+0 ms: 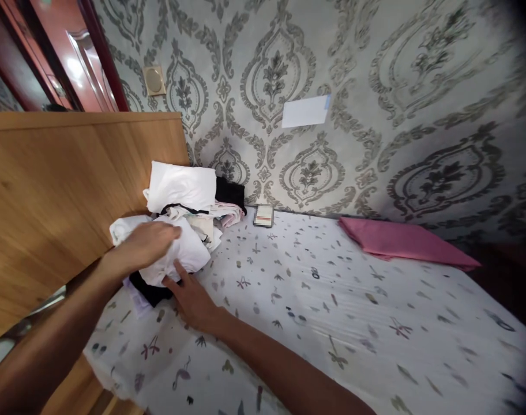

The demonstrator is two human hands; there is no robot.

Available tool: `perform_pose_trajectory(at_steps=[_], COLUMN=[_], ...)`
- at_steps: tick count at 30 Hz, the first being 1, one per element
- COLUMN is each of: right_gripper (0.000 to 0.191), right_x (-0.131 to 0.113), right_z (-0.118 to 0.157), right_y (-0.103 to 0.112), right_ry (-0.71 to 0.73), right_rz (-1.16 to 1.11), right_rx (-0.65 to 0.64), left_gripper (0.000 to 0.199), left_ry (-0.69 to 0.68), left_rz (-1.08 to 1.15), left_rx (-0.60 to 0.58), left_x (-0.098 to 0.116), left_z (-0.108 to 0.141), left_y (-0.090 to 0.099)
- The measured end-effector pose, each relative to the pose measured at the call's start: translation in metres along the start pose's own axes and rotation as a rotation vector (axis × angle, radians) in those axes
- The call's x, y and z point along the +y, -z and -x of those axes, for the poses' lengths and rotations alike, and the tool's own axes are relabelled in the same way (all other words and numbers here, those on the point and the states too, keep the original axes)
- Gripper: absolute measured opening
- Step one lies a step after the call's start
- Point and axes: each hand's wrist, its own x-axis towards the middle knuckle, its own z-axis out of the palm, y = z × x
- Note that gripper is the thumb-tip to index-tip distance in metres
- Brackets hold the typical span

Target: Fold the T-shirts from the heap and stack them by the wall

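Nearest the camera, the left forearm [72, 314] and the right forearm [284, 363], both bare, are stretched toward a pile of clothes [205, 226]. Behind, the wall [353, 75] is covered in grey ornamental paper. Below it, the bed [297, 288] is spread with a white sheet, printed with small leaves and flowers. At the left, the bed is bordered by a wooden panel [81, 190], and a reddish door [83, 63] is seen beyond it. Beside the panel, the clothes are heaped in white, black, pink and lavender. Pink folded cloth [405, 243] is laid by the wall, well apart at the right. At the pile's near side, a white garment [187, 251] is placed between the hands, with black cloth [153, 291] under it. It is overlapped by the left hand [153, 242], fingers bent (whether cloth is grasped cannot be told). Its near edge is touched by the right hand [194, 297], thumb and forefinger parted; any grip is likewise unclear. A white paper [306, 111] and a beige wall plate [154, 80] are fixed above. Near the pile, a small box [263, 216] is set by the wall.
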Motion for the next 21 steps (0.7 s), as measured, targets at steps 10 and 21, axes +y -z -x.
perform_pose_trajectory(at_steps=[10,21], right_gripper=[0.052,0.021], right_x=[0.005,0.025], right_z=[0.029,0.073], right_y=[0.026,0.045], right_ry=[0.028,-0.082], right_rz=[-0.064,-0.059], right_rx=[-0.005,0.057], left_gripper=[0.026,0.024], left_ry=[-0.366,-0.233], left_rz=[-0.197,-0.109], left_rx=[0.127,0.160], left_x=[0.012,0.017], left_z=[-0.062,-0.066], left_y=[-0.095,-0.084])
